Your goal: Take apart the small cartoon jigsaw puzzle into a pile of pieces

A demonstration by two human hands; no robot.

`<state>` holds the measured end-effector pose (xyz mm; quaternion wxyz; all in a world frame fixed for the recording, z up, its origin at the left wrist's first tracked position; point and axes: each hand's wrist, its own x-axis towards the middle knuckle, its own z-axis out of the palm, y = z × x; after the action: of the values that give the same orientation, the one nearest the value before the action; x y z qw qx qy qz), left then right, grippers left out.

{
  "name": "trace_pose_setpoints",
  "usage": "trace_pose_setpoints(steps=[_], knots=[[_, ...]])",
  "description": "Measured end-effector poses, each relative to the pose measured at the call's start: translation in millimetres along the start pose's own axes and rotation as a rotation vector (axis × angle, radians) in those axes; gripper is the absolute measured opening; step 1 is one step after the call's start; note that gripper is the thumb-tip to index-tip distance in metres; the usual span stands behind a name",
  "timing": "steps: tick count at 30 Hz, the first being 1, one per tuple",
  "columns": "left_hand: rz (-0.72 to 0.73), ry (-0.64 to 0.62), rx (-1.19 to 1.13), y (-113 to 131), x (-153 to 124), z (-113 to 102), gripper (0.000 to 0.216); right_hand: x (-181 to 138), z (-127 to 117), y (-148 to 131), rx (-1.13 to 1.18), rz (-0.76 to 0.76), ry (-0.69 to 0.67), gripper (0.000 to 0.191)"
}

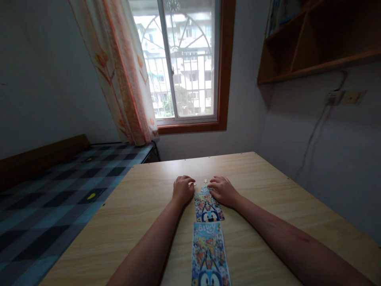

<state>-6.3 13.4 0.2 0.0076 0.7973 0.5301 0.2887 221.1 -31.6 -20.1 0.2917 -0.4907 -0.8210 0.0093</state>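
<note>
A partly assembled jigsaw puzzle [206, 206] lies on the table, showing a blue cartoon dog face under a crowd of small colourful figures. Its upper edge is uneven. My left hand [183, 190] rests at the puzzle's upper left, fingers curled around a small pale puzzle piece [195, 184] at the fingertips. On the upper right, my right hand [223, 191] lies with fingers apart, its thumb at the puzzle's edge. Between the hands sits a loose white puzzle piece [205, 181]. Nearer to me is a printed picture sheet [210, 250] with the same dog and a title across its top.
The light wooden table [143, 226] extends toward a window [187, 67] with a flowered curtain [119, 71]. A bed with a checked cover [59, 198] stands left. Wall shelves [297, 47] and a socket with a hanging cord [335, 97] are at right.
</note>
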Motion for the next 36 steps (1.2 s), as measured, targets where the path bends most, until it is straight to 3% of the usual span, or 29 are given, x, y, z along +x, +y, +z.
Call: trace_pose_setpoints(steps=[4, 8, 18, 24, 36], knots=[[0.222, -0.034, -0.038, 8, -4, 0, 0.018, 0, -1, -1, 0.010, 0.118, 0.062, 0.029], [0.328, -0.087, -0.040, 11, -6, 0, 0.016, 1, -3, -1, 0.017, 0.196, 0.078, 0.023], [0.356, -0.180, -0.150, 10, -5, -3, 0.010, 2, -3, -2, -0.038, 0.208, 0.066, 0.029], [0.340, -0.094, -0.130, 12, -7, -2, 0.015, 2, -4, 0, -0.066, 0.269, -0.014, 0.026], [0.398, -0.060, -0.054, 13, -6, -1, 0.022, 6, -2, 5, 0.040, 0.286, 0.039, 0.009]])
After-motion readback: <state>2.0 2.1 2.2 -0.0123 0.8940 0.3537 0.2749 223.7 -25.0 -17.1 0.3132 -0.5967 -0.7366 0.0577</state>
